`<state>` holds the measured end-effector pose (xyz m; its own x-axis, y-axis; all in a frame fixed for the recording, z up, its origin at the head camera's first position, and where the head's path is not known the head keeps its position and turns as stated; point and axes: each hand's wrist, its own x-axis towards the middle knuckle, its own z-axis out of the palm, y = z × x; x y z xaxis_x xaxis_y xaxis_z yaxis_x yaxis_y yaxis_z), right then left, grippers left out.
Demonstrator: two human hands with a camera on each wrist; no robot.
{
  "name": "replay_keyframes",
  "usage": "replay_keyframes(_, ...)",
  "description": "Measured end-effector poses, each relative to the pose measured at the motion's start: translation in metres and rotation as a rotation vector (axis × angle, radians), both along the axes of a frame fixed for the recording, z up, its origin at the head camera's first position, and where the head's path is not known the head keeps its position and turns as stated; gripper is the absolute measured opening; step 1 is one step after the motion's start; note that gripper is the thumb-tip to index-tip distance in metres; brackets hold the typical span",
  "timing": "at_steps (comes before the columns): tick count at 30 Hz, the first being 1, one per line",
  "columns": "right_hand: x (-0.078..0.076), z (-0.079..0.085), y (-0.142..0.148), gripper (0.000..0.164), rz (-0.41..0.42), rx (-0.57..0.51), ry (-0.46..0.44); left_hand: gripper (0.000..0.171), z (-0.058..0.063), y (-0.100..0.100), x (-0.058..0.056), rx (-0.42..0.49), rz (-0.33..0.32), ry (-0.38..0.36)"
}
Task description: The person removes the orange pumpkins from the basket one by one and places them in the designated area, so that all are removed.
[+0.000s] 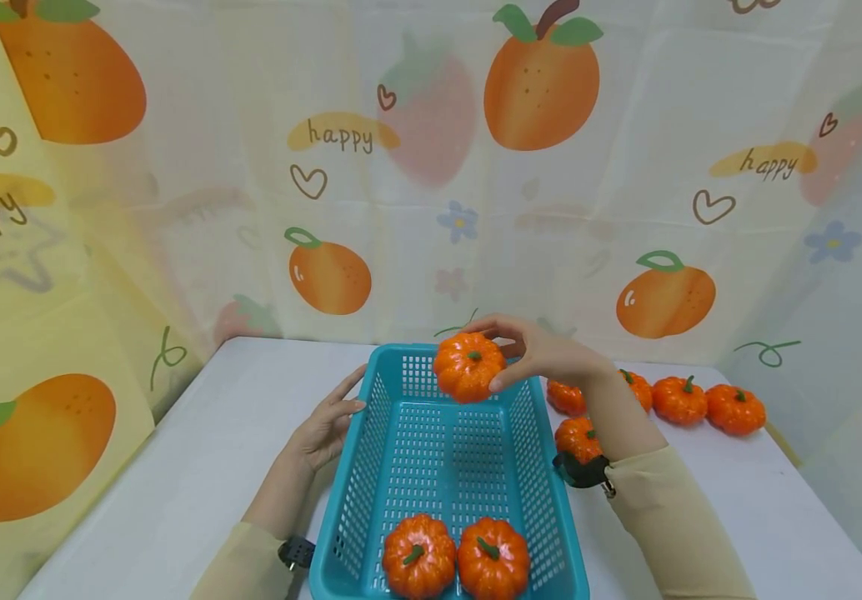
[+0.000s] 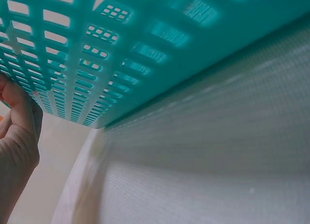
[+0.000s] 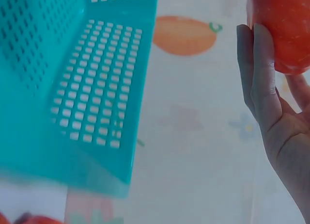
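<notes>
My right hand [image 1: 524, 346] holds a small orange toy pumpkin [image 1: 468, 368] with a green stem, thumb on one side and fingers on the other, above the far end of the blue-green plastic basket [image 1: 323, 533]. In the right wrist view, the held pumpkin [image 3: 286, 27] is partly cut off by the frame edge. Against the basket's left side rests my left hand [image 1: 326, 429], its fingers mostly extended and one fingertip at the rim. Two more pumpkins [image 1: 419, 557] [image 1: 493, 558] sit side by side at the basket's near end.
Several pumpkins stand on the white table [image 1: 176, 467] right of the basket, among them one pumpkin [image 1: 735, 409] at the far right. My right forearm partly hides some of them. A fruit-printed cloth [image 1: 416, 242] hangs behind the table.
</notes>
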<state>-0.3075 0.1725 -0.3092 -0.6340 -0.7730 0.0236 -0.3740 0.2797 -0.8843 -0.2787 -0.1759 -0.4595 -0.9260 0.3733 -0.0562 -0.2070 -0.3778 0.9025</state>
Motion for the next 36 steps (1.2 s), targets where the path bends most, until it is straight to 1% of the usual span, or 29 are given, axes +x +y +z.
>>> replay_keyframes(6,-0.001,-0.001,0.026,0.068,-0.076,0.0,0.011,0.067,-0.001,-0.001,0.0,-0.006,0.007,-0.007)
replay_keyframes(12,0.0,-0.007,0.052,0.067,-0.173,0.009,0.024,0.068,0.0,-0.002,0.001,-0.007,0.014,-0.003)
replay_keyframes(17,0.006,-0.011,0.081,0.065,-0.27,0.035,0.065,0.069,0.0,0.0,0.002,0.003,0.016,-0.001)
replay_keyframes(21,0.013,-0.015,0.107,0.066,-0.346,0.051,0.029,0.069,0.0,0.001,0.002,-0.002,0.019,-0.013)
replay_keyframes(24,0.016,-0.019,0.125,0.066,-0.378,0.047,0.008,0.07,0.0,0.002,0.002,-0.006,0.023,-0.02)
replay_keyframes(30,0.021,-0.029,0.154,0.067,-0.445,0.094,0.032,0.069,-0.001,0.002,0.001,-0.018,0.026,-0.02)
replay_keyframes(36,0.024,-0.045,0.182,0.069,-0.486,0.136,-0.005,0.069,-0.001,0.001,0.0,-0.035,0.024,-0.016)
